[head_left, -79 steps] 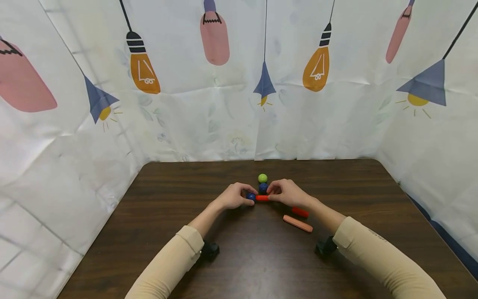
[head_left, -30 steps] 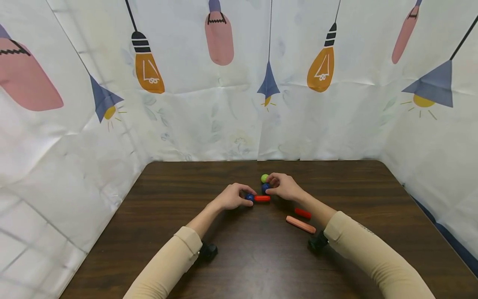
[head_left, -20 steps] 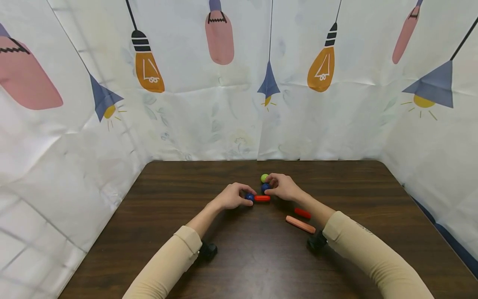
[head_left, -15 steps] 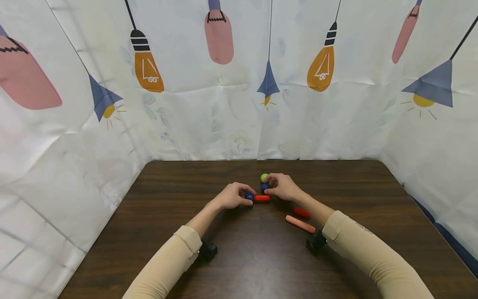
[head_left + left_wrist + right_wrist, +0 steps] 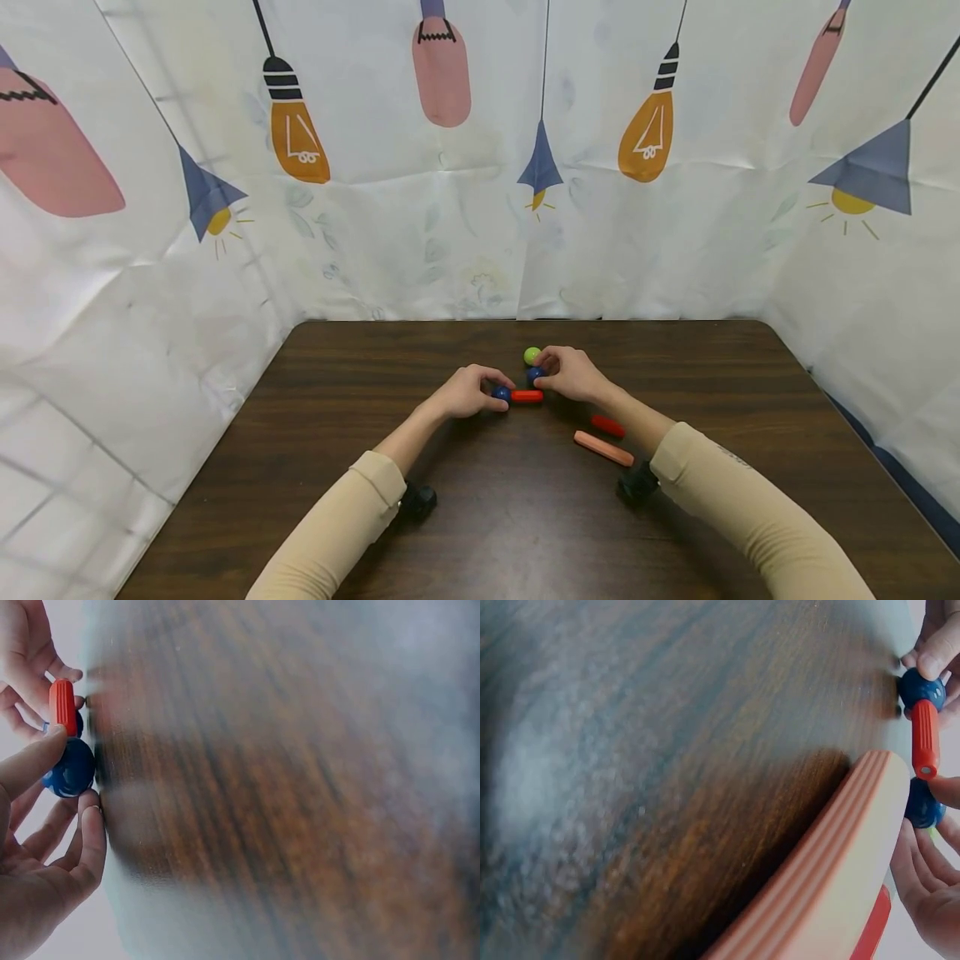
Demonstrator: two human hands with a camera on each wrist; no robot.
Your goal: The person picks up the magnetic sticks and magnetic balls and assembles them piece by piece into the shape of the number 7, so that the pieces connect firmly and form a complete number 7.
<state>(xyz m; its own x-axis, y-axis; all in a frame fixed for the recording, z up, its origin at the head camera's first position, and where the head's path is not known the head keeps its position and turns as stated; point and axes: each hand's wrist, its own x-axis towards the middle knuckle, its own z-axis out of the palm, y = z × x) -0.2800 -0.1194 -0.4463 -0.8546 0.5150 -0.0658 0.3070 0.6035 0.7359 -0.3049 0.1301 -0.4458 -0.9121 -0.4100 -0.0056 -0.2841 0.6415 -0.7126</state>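
Note:
In the head view my left hand (image 5: 467, 393) pinches a shiny blue ball (image 5: 502, 394) between thumb and fingers. A short ridged red stick (image 5: 527, 397) touches that ball and points right; the left wrist view shows the ball (image 5: 70, 769) against the stick's end (image 5: 63, 705). My right hand (image 5: 573, 373) has thumb and fingers around a second blue ball (image 5: 535, 375), just behind the red stick's right part. A lime-green ball (image 5: 532, 356) sits directly beyond it, partly covered by the fingers. Whether the second ball touches the stick is unclear.
Under the right forearm lies another red stick (image 5: 607, 426). A longer salmon-coloured ridged stick (image 5: 603, 448) is nearer the viewer, large in the right wrist view. All rest on a dark wood table (image 5: 495, 533), with a printed white curtain (image 5: 360, 250) behind.
My right hand has let go of the red stick's right end and moved back onto the second blue ball. The left hand keeps its ball. During the last second, hardly anything shifts.

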